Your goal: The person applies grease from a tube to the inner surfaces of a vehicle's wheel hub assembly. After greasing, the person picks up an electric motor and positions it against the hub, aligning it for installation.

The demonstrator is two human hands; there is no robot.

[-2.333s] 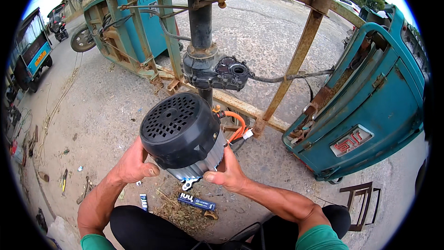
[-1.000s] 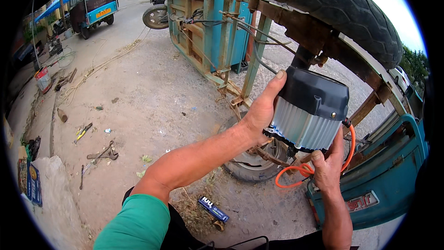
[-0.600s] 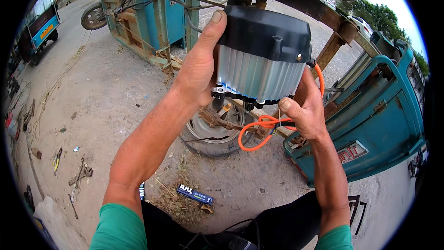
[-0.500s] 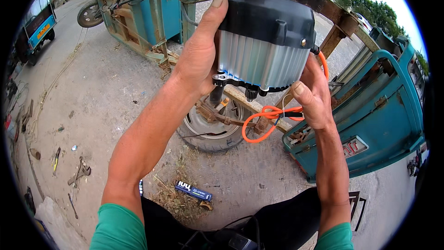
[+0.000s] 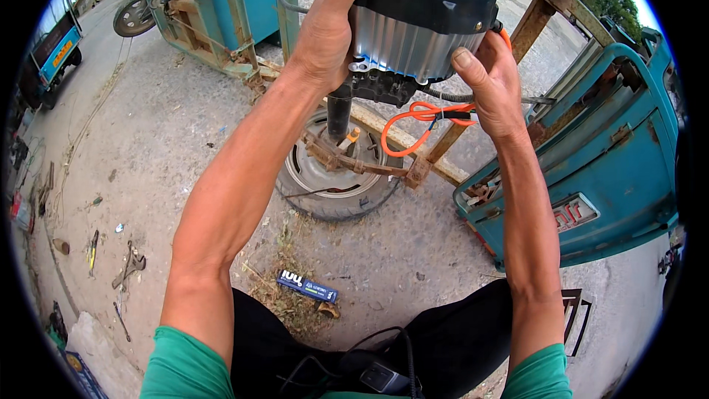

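Note:
An electric motor with a black cap and a ribbed silver body is raised in front of me, gripped between both hands. My left hand clasps its left side, thumb up along the black cap. On the opposite side, my right hand wraps the lower right edge, thumb against the silver ribs. Orange cable hangs in tied loops beside my right hand. Just below the motor is a dark housing; whether they touch I cannot tell. A black axle tube runs down to a wheel.
A teal three-wheeled vehicle lies tipped over, its front part at far left, a teal panel at right. Pliers and a wrench lie on the ground at left. A blue box rests near my legs.
The motor has moved up and away from me, tilting so its underside gear no longer shows. Both hands keep hold of it, and the orange loops have risen with it.

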